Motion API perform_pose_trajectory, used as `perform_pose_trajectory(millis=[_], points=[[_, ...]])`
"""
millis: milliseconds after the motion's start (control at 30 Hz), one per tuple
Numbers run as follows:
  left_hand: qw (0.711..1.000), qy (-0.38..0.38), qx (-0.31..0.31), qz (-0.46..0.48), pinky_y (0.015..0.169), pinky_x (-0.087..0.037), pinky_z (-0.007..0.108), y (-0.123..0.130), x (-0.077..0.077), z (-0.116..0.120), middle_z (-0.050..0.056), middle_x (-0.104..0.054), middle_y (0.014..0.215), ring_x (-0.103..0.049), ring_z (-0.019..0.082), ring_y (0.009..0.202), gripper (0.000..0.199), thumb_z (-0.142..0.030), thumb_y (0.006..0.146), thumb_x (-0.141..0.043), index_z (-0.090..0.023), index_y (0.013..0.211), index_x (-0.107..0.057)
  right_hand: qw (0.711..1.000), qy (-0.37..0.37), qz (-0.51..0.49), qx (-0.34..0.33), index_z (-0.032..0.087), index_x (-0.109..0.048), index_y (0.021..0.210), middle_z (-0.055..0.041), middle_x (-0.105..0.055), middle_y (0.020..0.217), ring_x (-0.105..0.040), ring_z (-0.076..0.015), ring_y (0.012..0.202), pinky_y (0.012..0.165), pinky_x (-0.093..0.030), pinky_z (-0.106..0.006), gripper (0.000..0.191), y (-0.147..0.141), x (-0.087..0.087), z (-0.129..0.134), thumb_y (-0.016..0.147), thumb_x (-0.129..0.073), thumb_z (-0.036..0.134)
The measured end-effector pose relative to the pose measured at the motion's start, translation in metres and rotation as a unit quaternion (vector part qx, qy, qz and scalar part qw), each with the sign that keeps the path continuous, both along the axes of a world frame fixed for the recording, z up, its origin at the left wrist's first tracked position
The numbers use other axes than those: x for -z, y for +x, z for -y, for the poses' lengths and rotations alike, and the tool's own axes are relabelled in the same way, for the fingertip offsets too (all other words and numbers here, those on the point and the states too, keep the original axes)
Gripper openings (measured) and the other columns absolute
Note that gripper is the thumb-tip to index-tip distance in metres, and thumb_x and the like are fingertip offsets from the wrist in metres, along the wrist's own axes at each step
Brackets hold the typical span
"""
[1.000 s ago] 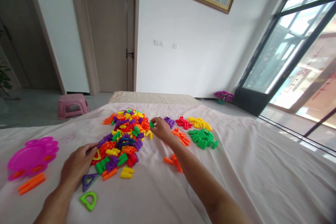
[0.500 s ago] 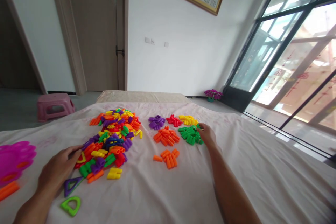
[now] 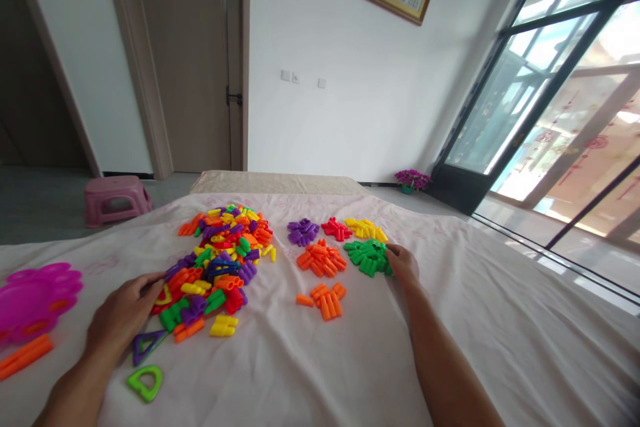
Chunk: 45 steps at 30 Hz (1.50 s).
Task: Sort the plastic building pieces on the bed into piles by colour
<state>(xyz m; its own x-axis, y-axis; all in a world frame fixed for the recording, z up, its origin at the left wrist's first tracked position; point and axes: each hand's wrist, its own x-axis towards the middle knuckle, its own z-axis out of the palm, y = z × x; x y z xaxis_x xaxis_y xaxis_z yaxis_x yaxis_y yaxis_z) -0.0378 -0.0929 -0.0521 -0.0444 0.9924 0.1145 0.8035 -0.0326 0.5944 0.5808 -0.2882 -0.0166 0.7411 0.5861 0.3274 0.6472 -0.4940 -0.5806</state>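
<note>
My left hand (image 3: 123, 310) rests at the near left edge of a mixed pile of colourful plastic building blocks (image 3: 215, 290). Its thumb and fingers are apart, with the tips against the pile. My right hand (image 3: 404, 265) is at the right edge of a heap of green blocks (image 3: 369, 257), its fingers drawn together on a green block mostly hidden by them. Around that heap lie yellow blocks (image 3: 367, 229), red blocks (image 3: 336, 229), purple blocks (image 3: 303, 232) and orange blocks (image 3: 321, 259). A smaller orange group (image 3: 330, 303) sits nearer me.
A magenta flower-shaped tray (image 3: 37, 300) lies at the left, beside an orange block (image 3: 25, 357). A green D-shaped piece (image 3: 146, 383) and a purple triangular piece (image 3: 147, 347) are near my left wrist. A pink stool (image 3: 117, 200) stands beyond the cloth-covered table (image 3: 280, 373).
The view has shifted slightly, so everything appears a little further right. My right hand has drawn slightly down and right at the green heap. My left hand stays by the mixed pile.
</note>
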Motion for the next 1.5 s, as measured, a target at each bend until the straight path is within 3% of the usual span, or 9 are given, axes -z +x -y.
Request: perform_pose_trajectory(millis=[167,300,467,567,667,867,1233,1367,1500], points=[[1.000,0.010,0.007,-0.001,0.084,-0.052,0.036,0.003,-0.005,0.005,0.008,-0.076,0.120,-0.070,0.029,0.107,0.044,-0.047,0.091,-0.045,-0.025,0.116,-0.075,0.991,0.001,0.133,0.028,0.018,-0.076,0.119,-0.0141,-0.073,0.123,-0.064,-0.0314,0.115,0.101,-0.047,-0.045,0.043,-0.027,-0.009,-0.018,0.092,-0.047,0.034],[1.000,0.013,-0.001,-0.004,0.084,-0.051,0.033,0.005,-0.007,0.007,0.007,-0.075,0.124,-0.069,0.028,0.110,0.045,-0.046,0.091,-0.046,-0.026,0.119,-0.074,0.971,0.068,0.172,-0.154,0.020,-0.077,0.108,-0.0107,-0.075,0.114,-0.065,-0.0270,0.112,0.105,-0.045,-0.044,0.034,-0.097,-0.023,-0.039,0.091,-0.049,0.026],[1.000,0.016,0.005,0.000,0.086,-0.050,0.033,0.005,-0.006,0.008,0.007,-0.075,0.127,-0.069,0.027,0.110,0.045,-0.047,0.093,-0.045,-0.026,0.120,-0.074,0.913,0.056,0.070,-0.398,0.023,-0.075,0.110,-0.0083,-0.075,0.112,-0.068,-0.0241,0.107,0.097,-0.052,-0.040,0.029,-0.228,-0.025,-0.042,0.092,-0.053,0.021],[1.000,0.024,0.009,-0.006,0.087,-0.050,0.033,0.005,-0.006,0.008,0.009,-0.075,0.127,-0.068,0.027,0.112,0.045,-0.045,0.094,-0.045,-0.024,0.123,-0.073,0.880,0.003,0.025,-0.475,0.024,-0.071,0.123,-0.0090,-0.074,0.116,-0.069,-0.0243,0.106,0.094,-0.053,-0.038,0.033,-0.291,-0.021,-0.038,0.092,-0.060,0.023],[1.000,0.025,0.012,-0.012,0.087,-0.050,0.032,0.005,-0.007,0.009,0.009,-0.075,0.127,-0.068,0.025,0.112,0.045,-0.045,0.094,-0.046,-0.024,0.123,-0.073,0.876,-0.033,0.032,-0.481,0.026,-0.062,0.138,-0.0104,-0.070,0.123,-0.067,-0.0257,0.108,0.091,-0.052,-0.036,0.047,-0.330,-0.023,-0.040,0.092,-0.067,0.033],[0.999,0.028,0.013,-0.016,0.086,-0.050,0.035,0.007,-0.012,0.011,0.010,-0.075,0.125,-0.069,0.028,0.111,0.045,-0.046,0.094,-0.046,-0.024,0.122,-0.074,0.904,-0.049,0.031,-0.423,0.030,-0.066,0.130,-0.0080,-0.067,0.123,-0.065,-0.0256,0.110,0.087,-0.050,-0.033,0.041,-0.360,-0.026,-0.063,0.092,-0.067,0.042],[0.999,0.029,0.012,-0.009,0.088,-0.049,0.032,0.008,-0.009,0.010,0.009,-0.075,0.127,-0.068,0.025,0.114,0.043,-0.043,0.094,-0.047,-0.023,0.122,-0.074,0.903,0.057,-0.176,-0.388,0.022,-0.069,0.102,-0.0009,-0.075,0.093,-0.066,-0.0181,0.086,0.077,-0.049,-0.028,0.021,-0.356,0.018,-0.087,0.091,-0.051,0.021],[0.999,0.030,0.007,-0.013,0.088,-0.049,0.032,0.007,-0.008,0.009,0.008,-0.076,0.126,-0.068,0.026,0.112,0.043,-0.044,0.094,-0.048,-0.025,0.122,-0.074,0.910,0.024,-0.066,-0.410,0.025,-0.072,0.111,-0.0044,-0.076,0.101,-0.064,-0.0226,0.096,0.084,-0.045,-0.033,0.029,-0.360,0.000,-0.082,0.099,-0.050,0.039],[0.999,0.033,0.006,-0.017,0.087,-0.049,0.032,0.007,-0.008,0.010,0.009,-0.076,0.125,-0.069,0.026,0.110,0.043,-0.044,0.094,-0.048,-0.025,0.121,-0.074,0.913,-0.035,0.038,-0.405,0.027,-0.073,0.111,-0.0068,-0.075,0.105,-0.062,-0.0271,0.103,0.089,-0.043,-0.037,0.030,-0.370,-0.014,-0.077,0.089,-0.067,0.047]])
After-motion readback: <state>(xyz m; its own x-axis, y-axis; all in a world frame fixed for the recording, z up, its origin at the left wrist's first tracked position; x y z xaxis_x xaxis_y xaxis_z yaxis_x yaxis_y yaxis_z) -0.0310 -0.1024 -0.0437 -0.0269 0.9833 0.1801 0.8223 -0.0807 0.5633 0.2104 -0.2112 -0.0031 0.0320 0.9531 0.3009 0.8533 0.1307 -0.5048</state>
